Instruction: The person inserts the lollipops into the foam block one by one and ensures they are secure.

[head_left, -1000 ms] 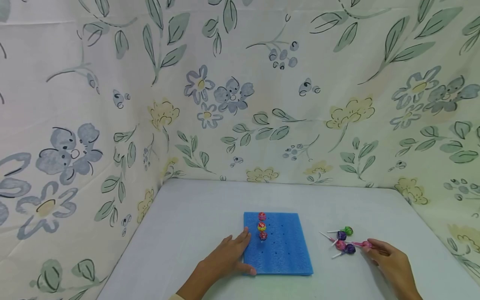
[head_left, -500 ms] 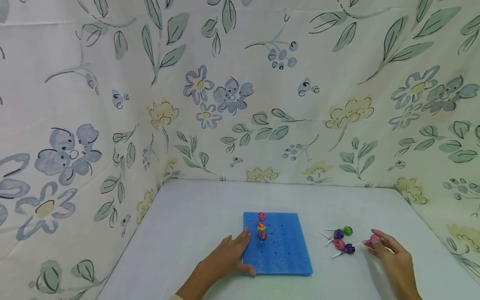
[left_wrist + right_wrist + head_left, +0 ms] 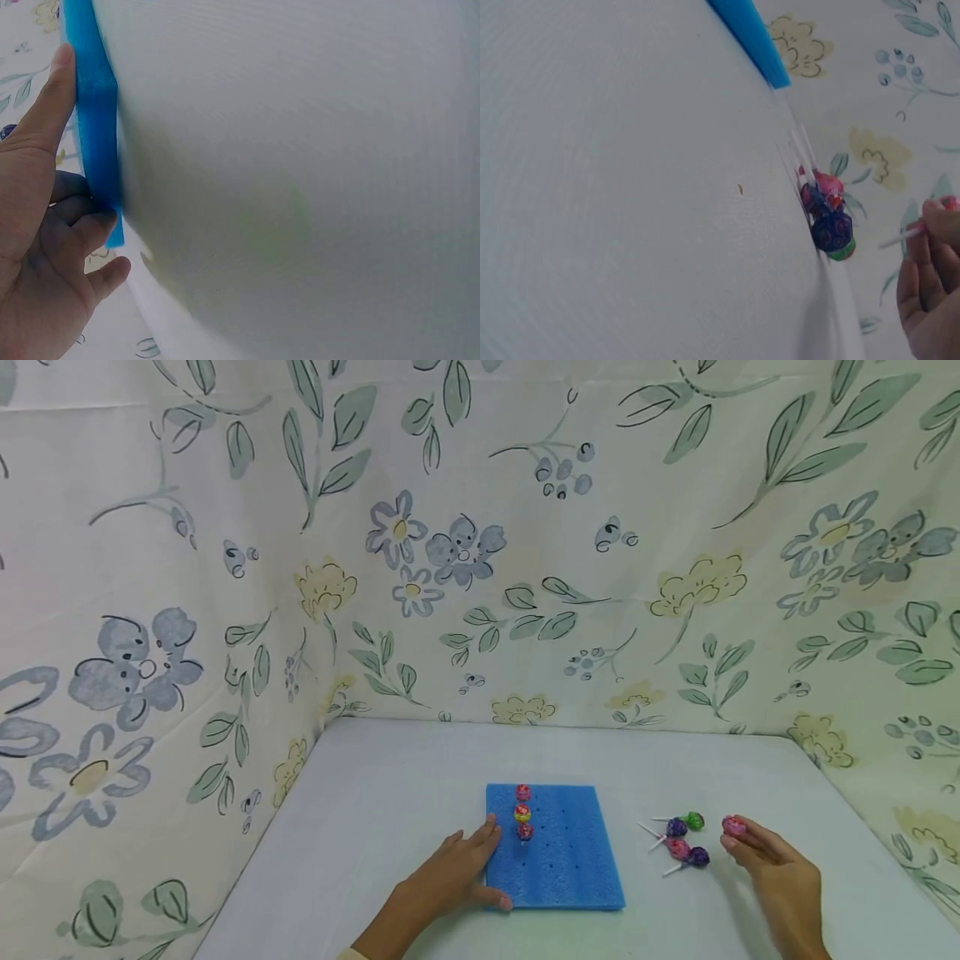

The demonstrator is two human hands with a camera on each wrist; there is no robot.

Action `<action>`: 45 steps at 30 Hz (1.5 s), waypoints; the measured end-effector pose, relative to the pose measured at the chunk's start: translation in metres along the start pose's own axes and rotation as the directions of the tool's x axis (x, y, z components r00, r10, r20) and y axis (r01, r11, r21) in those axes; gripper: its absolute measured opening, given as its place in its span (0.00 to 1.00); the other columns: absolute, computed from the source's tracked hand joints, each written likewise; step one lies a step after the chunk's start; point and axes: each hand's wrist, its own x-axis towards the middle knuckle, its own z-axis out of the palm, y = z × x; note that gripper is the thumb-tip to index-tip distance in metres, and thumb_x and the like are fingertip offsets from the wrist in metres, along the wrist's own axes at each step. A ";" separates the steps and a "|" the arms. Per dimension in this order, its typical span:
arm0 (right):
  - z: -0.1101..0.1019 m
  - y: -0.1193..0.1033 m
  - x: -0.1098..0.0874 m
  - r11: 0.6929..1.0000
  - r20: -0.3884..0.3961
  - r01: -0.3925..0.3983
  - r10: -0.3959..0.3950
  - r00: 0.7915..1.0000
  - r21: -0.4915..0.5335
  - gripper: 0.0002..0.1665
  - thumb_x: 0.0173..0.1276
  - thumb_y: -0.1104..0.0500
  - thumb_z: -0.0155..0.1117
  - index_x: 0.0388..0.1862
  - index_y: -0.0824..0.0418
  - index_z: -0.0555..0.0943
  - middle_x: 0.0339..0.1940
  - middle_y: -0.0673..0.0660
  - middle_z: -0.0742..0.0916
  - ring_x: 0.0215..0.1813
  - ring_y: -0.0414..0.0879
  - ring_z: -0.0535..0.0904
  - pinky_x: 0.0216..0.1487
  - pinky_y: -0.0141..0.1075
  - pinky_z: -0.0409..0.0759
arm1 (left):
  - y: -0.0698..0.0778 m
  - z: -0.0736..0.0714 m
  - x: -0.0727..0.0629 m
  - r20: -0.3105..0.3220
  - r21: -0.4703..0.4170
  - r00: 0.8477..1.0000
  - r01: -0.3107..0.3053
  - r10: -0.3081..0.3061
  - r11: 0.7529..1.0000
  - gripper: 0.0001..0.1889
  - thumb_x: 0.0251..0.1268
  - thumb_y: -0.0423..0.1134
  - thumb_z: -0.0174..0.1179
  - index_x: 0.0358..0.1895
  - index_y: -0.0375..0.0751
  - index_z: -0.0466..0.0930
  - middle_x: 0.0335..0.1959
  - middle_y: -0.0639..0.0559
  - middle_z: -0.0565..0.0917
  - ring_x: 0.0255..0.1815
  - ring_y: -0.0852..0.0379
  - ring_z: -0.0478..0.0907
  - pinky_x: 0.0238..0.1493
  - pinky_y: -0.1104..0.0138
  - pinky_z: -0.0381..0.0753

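My left hand (image 3: pixel 453 877) rests at the near left corner of a blue foam block (image 3: pixel 577 885), fingers along its left side and thumb by the front edge. In the left wrist view, the fingers (image 3: pixel 96 229) touch the foam's side. Three lollipops stand in a column in the foam: a pink one (image 3: pixel 522 792), a yellow-and-red one (image 3: pixel 522 813) and a dark red one (image 3: pixel 525 832). To the right, my right hand (image 3: pixel 783 881) pinches a pink lollipop (image 3: pixel 734 826) above the table. Its white stick (image 3: pixel 901 238) shows in the right wrist view.
Between foam and right hand, a green lollipop (image 3: pixel 695 820), a purple one (image 3: pixel 677 828), a pink one (image 3: pixel 678 849) and another purple one (image 3: pixel 698 857) lie clustered on the white table (image 3: pixel 405 777). Small holes dot the foam. A floral cloth (image 3: pixel 525 635) hangs behind.
The right hand has lifted the pink lollipop off the cluster's right side and turned it from lying sideways to head up. The left hand and foam stay put.
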 end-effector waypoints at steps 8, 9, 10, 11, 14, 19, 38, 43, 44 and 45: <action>0.011 -0.009 -0.006 0.987 -0.010 -0.058 0.057 0.998 -0.148 0.36 0.70 0.42 0.76 0.68 0.63 0.83 0.35 0.35 0.92 0.35 0.22 0.81 0.35 0.22 0.79 | 0.001 0.001 0.001 0.007 -0.001 1.000 0.018 -0.018 1.000 0.57 0.56 0.70 0.70 0.83 0.39 0.63 0.86 0.44 0.61 0.82 0.43 0.67 0.80 0.44 0.66; 0.012 -0.009 -0.007 0.986 -0.005 -0.052 0.052 0.999 -0.157 0.36 0.70 0.41 0.75 0.66 0.64 0.84 0.35 0.37 0.92 0.35 0.25 0.82 0.34 0.23 0.80 | 0.001 0.000 0.001 0.008 -0.004 1.000 0.018 -0.018 1.000 0.57 0.56 0.70 0.70 0.83 0.39 0.63 0.86 0.44 0.61 0.82 0.43 0.66 0.80 0.43 0.66; 0.013 -0.010 -0.008 0.985 -0.002 -0.047 0.047 0.999 -0.168 0.36 0.70 0.40 0.75 0.65 0.65 0.85 0.36 0.39 0.93 0.35 0.27 0.82 0.34 0.25 0.80 | 0.001 0.000 0.000 0.009 -0.007 1.000 0.017 -0.017 1.000 0.57 0.56 0.70 0.70 0.83 0.39 0.63 0.86 0.43 0.60 0.82 0.42 0.66 0.80 0.43 0.66; 0.014 -0.010 -0.009 0.984 0.003 -0.041 0.043 0.999 -0.174 0.36 0.70 0.39 0.75 0.63 0.64 0.86 0.36 0.41 0.93 0.35 0.29 0.82 0.34 0.27 0.80 | 0.001 0.000 0.001 0.010 -0.009 1.000 0.016 -0.016 1.000 0.57 0.56 0.70 0.70 0.83 0.39 0.62 0.86 0.43 0.60 0.82 0.42 0.66 0.80 0.43 0.66; 0.017 -0.011 -0.013 0.982 0.024 -0.021 0.026 0.999 -0.186 0.35 0.69 0.37 0.75 0.59 0.65 0.88 0.37 0.40 0.93 0.36 0.33 0.82 0.34 0.29 0.80 | 0.001 0.000 0.001 0.013 -0.017 1.000 0.014 -0.014 1.000 0.57 0.57 0.69 0.71 0.83 0.38 0.62 0.86 0.43 0.60 0.82 0.42 0.65 0.80 0.43 0.65; 0.023 -0.013 -0.019 0.989 0.107 0.066 -0.052 0.993 -0.131 0.29 0.68 0.45 0.79 0.56 0.66 0.89 0.40 0.35 0.91 0.39 0.25 0.84 0.39 0.23 0.83 | 0.001 -0.001 0.001 0.015 -0.020 1.000 0.018 -0.018 1.000 0.57 0.56 0.70 0.71 0.83 0.39 0.62 0.86 0.43 0.60 0.83 0.42 0.65 0.80 0.42 0.65; 0.055 -0.022 -0.039 0.973 0.232 0.230 -0.217 0.948 -0.029 0.16 0.76 0.57 0.72 0.54 0.66 0.90 0.41 0.49 0.95 0.41 0.41 0.89 0.42 0.30 0.88 | 0.002 -0.002 -0.001 0.005 -0.001 1.000 0.005 -0.005 1.000 0.57 0.57 0.70 0.70 0.83 0.38 0.62 0.86 0.42 0.60 0.83 0.42 0.65 0.79 0.43 0.66; 0.065 -0.022 -0.045 0.969 0.251 0.246 -0.246 0.936 0.031 0.14 0.74 0.58 0.73 0.51 0.67 0.91 0.40 0.52 0.95 0.41 0.46 0.91 0.42 0.31 0.89 | 0.003 -0.004 -0.002 0.004 -0.008 1.000 0.005 -0.005 1.000 0.57 0.57 0.69 0.70 0.83 0.37 0.62 0.86 0.42 0.60 0.83 0.43 0.65 0.80 0.43 0.65; 0.067 -0.023 -0.047 0.969 0.257 0.242 -0.245 0.935 0.042 0.14 0.74 0.58 0.73 0.51 0.68 0.91 0.40 0.53 0.95 0.41 0.46 0.92 0.42 0.31 0.89 | 0.003 -0.004 -0.002 0.005 -0.008 1.000 0.005 -0.005 1.000 0.57 0.57 0.69 0.70 0.83 0.37 0.62 0.86 0.42 0.60 0.83 0.43 0.65 0.80 0.43 0.65; 0.069 -0.023 -0.048 0.970 0.263 0.239 -0.244 0.933 0.051 0.14 0.74 0.59 0.73 0.50 0.68 0.91 0.40 0.53 0.95 0.41 0.46 0.92 0.42 0.31 0.89 | 0.003 -0.004 -0.002 0.006 -0.009 1.000 0.007 -0.007 1.000 0.57 0.57 0.69 0.70 0.83 0.37 0.62 0.86 0.42 0.60 0.83 0.43 0.65 0.80 0.43 0.65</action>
